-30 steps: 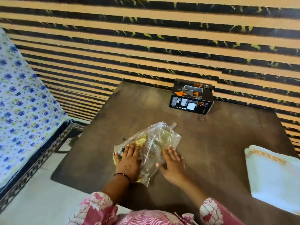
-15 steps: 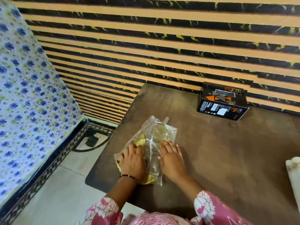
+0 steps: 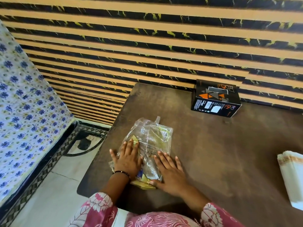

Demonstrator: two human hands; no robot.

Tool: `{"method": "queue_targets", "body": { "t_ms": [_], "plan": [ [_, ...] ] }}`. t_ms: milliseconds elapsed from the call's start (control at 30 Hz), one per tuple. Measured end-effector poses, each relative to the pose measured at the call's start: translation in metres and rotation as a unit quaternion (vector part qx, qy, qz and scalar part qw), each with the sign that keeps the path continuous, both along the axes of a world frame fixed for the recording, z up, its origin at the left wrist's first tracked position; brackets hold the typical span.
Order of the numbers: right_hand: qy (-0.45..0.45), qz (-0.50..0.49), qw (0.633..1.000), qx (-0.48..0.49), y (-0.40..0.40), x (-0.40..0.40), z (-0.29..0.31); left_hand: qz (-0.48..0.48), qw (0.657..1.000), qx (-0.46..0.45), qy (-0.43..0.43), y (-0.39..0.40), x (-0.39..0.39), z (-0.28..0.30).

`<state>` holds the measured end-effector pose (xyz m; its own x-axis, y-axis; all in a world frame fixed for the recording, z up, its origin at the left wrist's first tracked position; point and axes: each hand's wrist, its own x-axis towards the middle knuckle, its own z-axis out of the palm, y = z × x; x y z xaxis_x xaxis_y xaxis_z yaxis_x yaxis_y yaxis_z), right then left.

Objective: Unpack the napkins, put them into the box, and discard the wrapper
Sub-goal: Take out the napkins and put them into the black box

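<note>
The striped wall (image 3: 147,38) of tan slats and dark marbled bands fills the upper frame. To your left stands a surface covered in blue-flowered fabric (image 3: 24,104). The dark brown table (image 3: 221,153) occupies the centre and right.

At the table's right edge lies the stack of white napkins (image 3: 291,177), well apart from your hands. The black box (image 3: 215,99) sits at the far edge of the table, against the wall, with the slot in its top face upward.

The clear wrapper (image 3: 152,136) lies crumpled and flattened near the table's left edge, with yellow printed parts visible through it.

Your left hand (image 3: 127,158) rests palm-down on the wrapper's left half, fingers extended and spread. Your right hand (image 3: 170,172) lies flat beside it, fingers extended over the wrapper's near right portion, thumb at its lower edge. Neither hand grasps anything; both press flat.
</note>
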<state>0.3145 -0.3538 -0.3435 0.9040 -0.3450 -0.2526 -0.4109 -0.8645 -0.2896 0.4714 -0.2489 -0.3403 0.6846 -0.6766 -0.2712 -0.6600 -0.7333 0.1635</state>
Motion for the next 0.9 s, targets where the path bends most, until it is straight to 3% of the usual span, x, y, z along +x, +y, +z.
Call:
{"method": "queue_targets", "body": {
  "t_ms": [233,400,500,567,667,767,900],
  "plan": [
    [-0.228,-0.114,0.965,0.069,-0.028,-0.029,0.006,0.074,0.989,-0.121,-0.035,-0.019,-0.01,0.039],
    [-0.262,-0.226,0.934,0.093,-0.089,-0.054,0.021,0.064,0.95,-0.303,0.026,-0.082,-0.025,0.06],
    [-0.257,-0.299,0.912,0.109,-0.138,-0.069,0.045,0.052,0.934,-0.348,0.059,-0.135,-0.041,0.078],
    [-0.247,-0.352,0.894,0.124,-0.167,-0.076,0.06,0.043,0.946,-0.315,0.06,-0.165,-0.05,0.084],
    [-0.245,-0.416,0.864,0.146,-0.213,-0.086,0.071,0.087,0.986,-0.138,0.024,-0.211,-0.059,0.086],
    [-0.246,-0.444,0.848,0.155,-0.242,-0.092,0.076,0.1,0.995,0.021,0.008,-0.234,-0.061,0.078],
    [-0.225,-0.438,0.855,0.162,-0.261,-0.095,0.074,0.07,0.993,0.094,0.028,-0.228,-0.065,0.051]
  ]
}}
